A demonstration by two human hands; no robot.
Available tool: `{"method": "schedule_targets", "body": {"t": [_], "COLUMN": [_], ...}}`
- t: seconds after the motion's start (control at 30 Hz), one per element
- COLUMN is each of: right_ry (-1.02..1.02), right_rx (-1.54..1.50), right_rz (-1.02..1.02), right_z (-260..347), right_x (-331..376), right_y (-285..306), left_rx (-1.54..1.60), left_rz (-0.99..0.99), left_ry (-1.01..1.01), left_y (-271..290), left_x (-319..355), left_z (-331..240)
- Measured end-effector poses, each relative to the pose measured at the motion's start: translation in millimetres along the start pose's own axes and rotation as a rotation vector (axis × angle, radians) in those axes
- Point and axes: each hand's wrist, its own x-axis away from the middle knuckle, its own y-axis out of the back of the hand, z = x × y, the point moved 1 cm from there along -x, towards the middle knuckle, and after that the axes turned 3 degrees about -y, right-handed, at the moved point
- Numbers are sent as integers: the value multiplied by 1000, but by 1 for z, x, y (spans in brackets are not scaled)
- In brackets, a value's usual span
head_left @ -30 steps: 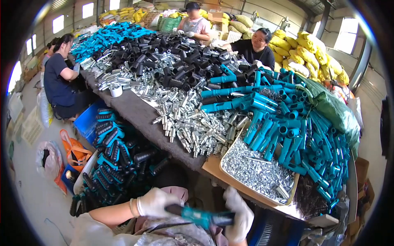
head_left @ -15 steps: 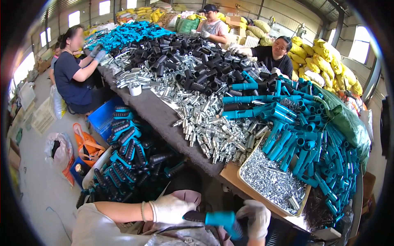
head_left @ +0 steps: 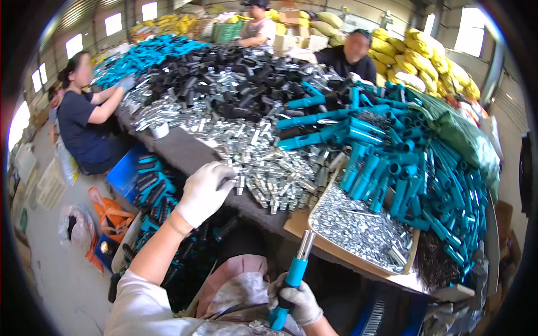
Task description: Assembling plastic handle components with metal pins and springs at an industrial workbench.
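My left hand (head_left: 206,192), in a white glove, reaches to the near edge of a heap of silver metal fittings (head_left: 280,182). Its fingers are bent together beside the closest fittings; what they hold, if anything, is hidden. Low in front of my body, my gloved right hand (head_left: 298,302) is wrapped around a teal and black tubular handle (head_left: 296,273). The handle tilts upward, and a shiny metal shaft (head_left: 306,245) sticks out of its top end.
A tray of small metal pieces (head_left: 358,229) sits at the table edge, beside piled teal tubes (head_left: 414,185). Black tubes (head_left: 241,84) lie farther back. Finished-looking black and teal handles (head_left: 151,185) fill the space at lower left. Several people work around the table.
The handle has gone from lying sideways between both hands to standing tilted in my right hand, its metal shaft now showing. My left hand has moved up to the fittings. The view has shifted.
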Motion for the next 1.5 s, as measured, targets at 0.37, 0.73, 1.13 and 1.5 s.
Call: {"method": "schedule_targets", "body": {"t": [0.37,0.73,1.13,1.5], "right_ry": [159,161,165,176], "right_rx": [-478,-501,-772,-567], "right_rz": [171,167,347,338], "right_z": [-28,-33,-42,-34], "right_x": [28,38,36,30], "right_y": [7,9,8,0], "left_rx": [405,-121,1067,1053], "left_rz": [224,453,359,734], "left_ry": [-464,-533,-58,520], "left_y": [-70,-190,-115,-12], "left_x": [-19,-79,-89,95], "left_z": [-122,-212,-162,-111]}}
